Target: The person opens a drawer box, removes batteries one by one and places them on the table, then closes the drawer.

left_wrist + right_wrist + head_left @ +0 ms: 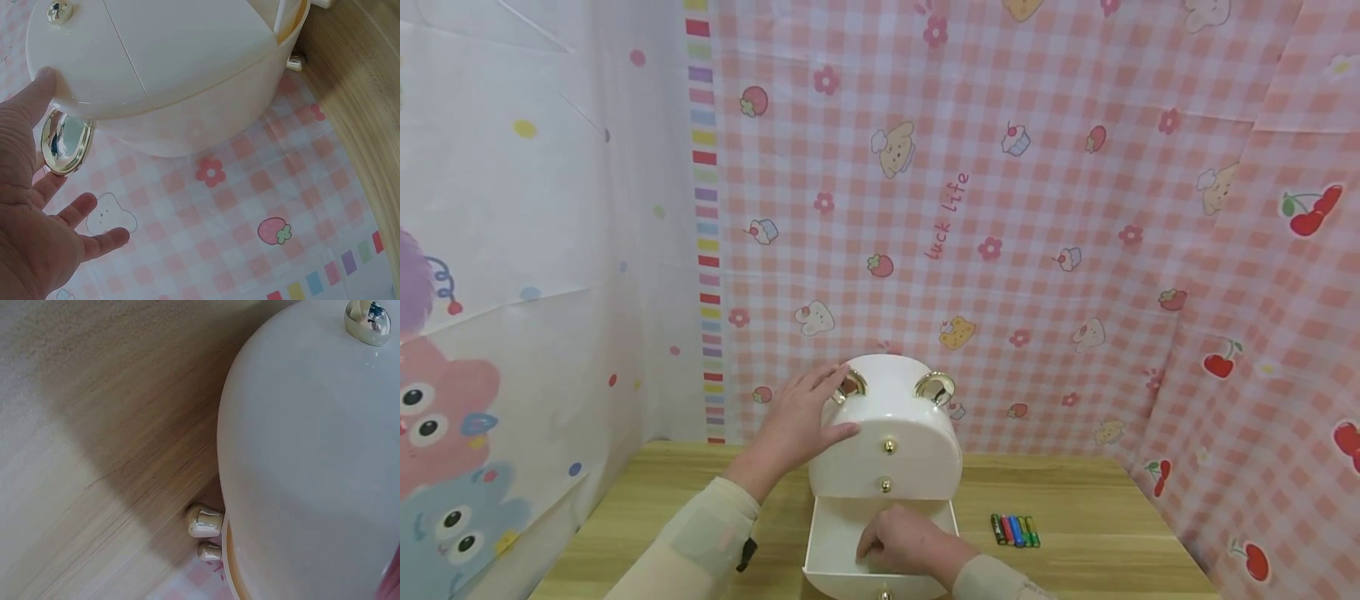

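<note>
A white storage box point(887, 462) with gold ear-shaped trims point(935, 388) and small gold knobs point(889, 447) stands on the table. Its lower drawer point(831, 542) is pulled out. My left hand point(799, 421) rests at the box's upper left by one gold ear point(67, 142). The left wrist view shows the thumb against the white front and the other fingers spread, one at the ear's rim. My right hand point(904, 540) reaches down inside the drawer with bent fingers. Whether anything is between those fingertips is hidden. In the right wrist view, the drawer's front point(306, 450) fills much of the picture.
Several coloured batteries point(1016, 531) lie in a row on the wooden table point(1067, 558), right of the box. A pink checked cloth point(1037, 292) hangs behind, and a white printed cloth point(550, 250) hangs at left.
</note>
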### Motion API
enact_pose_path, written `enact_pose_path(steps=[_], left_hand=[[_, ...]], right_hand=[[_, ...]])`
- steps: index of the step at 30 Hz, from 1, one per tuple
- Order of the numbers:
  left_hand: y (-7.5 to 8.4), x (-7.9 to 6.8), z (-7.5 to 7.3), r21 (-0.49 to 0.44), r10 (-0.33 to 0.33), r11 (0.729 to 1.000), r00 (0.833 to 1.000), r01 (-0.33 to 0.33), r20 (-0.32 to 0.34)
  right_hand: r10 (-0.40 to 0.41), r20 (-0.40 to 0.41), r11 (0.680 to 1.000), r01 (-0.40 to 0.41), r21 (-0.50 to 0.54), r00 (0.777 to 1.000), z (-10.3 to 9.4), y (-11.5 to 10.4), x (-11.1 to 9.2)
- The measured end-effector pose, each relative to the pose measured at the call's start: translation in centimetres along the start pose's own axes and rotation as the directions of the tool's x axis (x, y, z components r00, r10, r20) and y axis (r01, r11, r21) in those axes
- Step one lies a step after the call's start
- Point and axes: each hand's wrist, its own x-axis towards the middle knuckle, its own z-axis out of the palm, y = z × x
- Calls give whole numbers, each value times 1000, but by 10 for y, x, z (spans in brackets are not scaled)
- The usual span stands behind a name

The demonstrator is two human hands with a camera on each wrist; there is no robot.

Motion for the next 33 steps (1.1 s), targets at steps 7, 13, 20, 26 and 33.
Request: enact_pose_path(steps=[7,13,20,26,33], left_hand=[[0,-1,0,3,3,1000,1000,-3,-6],[0,-1,0,1,8,1000,1000,-8,-17],[-1,-1,0,-4,9,1000,1000,-9,-16],[-1,0,1,0,12,1000,1000,-12,-18],[0,0,0,5,12,1000,1000,-12,-17]], right_hand=[[19,9,1000,-19,23,1000,-2,1,-2],[79,5,997,-79,3,997,-2,3,-4],[121,-14,992,-121,-44,993,0,1,-3],[92,7,989,-91,-117,996,3,3,0],[26,-1,984,-25,-174,1000,5,4,1]])
